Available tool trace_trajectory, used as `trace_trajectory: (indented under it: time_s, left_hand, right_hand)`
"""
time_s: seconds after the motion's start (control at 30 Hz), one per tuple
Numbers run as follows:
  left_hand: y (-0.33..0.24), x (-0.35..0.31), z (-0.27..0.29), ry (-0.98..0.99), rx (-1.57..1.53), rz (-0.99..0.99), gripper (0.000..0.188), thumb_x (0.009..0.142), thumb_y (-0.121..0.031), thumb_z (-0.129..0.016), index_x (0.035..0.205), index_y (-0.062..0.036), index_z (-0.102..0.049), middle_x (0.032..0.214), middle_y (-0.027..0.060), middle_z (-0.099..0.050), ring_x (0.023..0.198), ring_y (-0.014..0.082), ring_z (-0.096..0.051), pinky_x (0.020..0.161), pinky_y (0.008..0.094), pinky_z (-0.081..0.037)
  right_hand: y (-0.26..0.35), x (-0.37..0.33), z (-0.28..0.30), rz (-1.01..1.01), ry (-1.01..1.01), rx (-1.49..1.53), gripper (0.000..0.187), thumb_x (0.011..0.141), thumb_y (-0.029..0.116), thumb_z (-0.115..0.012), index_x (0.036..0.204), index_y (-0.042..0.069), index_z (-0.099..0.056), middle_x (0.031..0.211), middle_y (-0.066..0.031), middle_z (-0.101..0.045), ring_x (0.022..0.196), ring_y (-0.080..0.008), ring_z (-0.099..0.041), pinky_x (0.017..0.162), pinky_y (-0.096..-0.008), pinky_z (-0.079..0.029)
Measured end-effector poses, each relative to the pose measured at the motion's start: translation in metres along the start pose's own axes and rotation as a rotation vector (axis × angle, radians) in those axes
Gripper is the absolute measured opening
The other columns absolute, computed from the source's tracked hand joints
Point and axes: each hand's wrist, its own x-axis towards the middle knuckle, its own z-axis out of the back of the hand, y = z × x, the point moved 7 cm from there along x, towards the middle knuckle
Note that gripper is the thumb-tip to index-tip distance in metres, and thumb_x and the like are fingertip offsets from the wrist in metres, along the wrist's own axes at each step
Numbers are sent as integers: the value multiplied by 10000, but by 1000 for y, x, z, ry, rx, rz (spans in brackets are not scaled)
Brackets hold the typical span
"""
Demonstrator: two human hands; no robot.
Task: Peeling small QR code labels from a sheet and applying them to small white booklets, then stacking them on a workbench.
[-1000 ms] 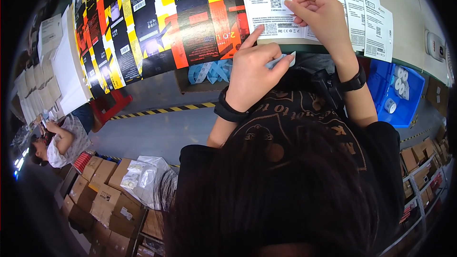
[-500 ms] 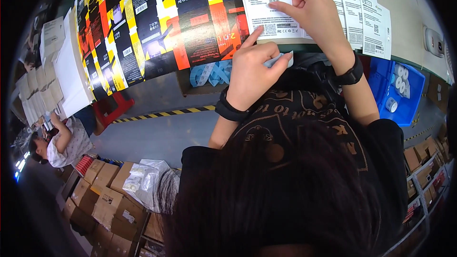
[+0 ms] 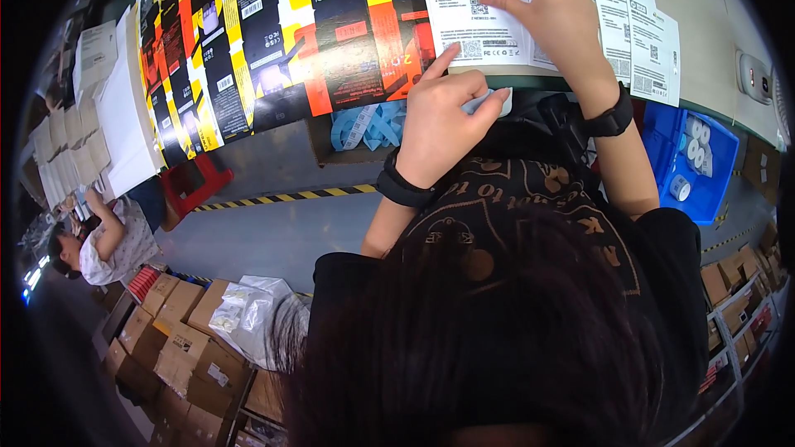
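A printed white leaflet lies on the table at the top middle, with a small square code by its centre. My left hand is at its near edge, index finger stretched to the lower left corner. A pale blue strip shows between that hand's thumb and curled fingers, mostly hidden. My right hand is over the leaflet's right side, thumb stretched out beside the square code, index finger bent and apart from it. Nothing shows in its grasp. More white leaflets overlap in a row to the right.
Black, yellow and red printed packaging sheets cover the table's left part. Below the edge are a box of blue strips and a blue bin with white rolls. A person works at far left; cardboard boxes stand behind.
My right hand has shifted slightly right and up, its thumb drawing back from the square code, which is now uncovered. My left hand has barely moved.
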Motion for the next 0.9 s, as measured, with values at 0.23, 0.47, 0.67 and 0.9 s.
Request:
trace_trajectory:
  time_s: [0.23, 0.47, 0.67, 0.9]
  left_hand:
    - [0, -1, 0, 3, -3, -7, 257, 716, -121, -646, 553, -13, -479, 476, 80, -476, 460, 249, -480, 972, 390, -374]
    - [-2, -9, 12, -90, 22, -65, 278, 711, -114, -663, 541, -28, -461, 460, 59, -460, 436, 231, -469, 1018, 416, -309]
    - [-1, -9, 18, -120, 9, -60, 272, 706, -101, -669, 547, -32, -459, 457, 51, -453, 430, 232, -461, 1029, 426, -287]
    - [-4, -6, 10, -145, -22, -81, 262, 702, -48, -672, 538, -6, -472, 436, 34, -410, 387, 207, -321, 1035, 422, -291]
  right_hand:
    - [-7, -3, 8, -23, 122, 160, 378, 709, 311, -704, 835, 46, -465, 705, -172, -567, 643, -329, -565, 569, -359, -448]
    - [21, -20, 12, 422, 113, 304, 280, 753, 193, -652, 970, 80, -515, 927, -80, -570, 893, -252, -554, 774, -336, -438]
    - [53, -31, -3, 666, 128, 206, 450, 788, 211, -606, 1211, 141, -469, 1201, -73, -515, 1178, -251, -422, 1023, -415, -264]
    - [54, -28, -13, 638, 181, 157, 517, 802, 257, -584, 1286, 178, -419, 1273, -27, -474, 1242, -219, -364, 1085, -447, -142]
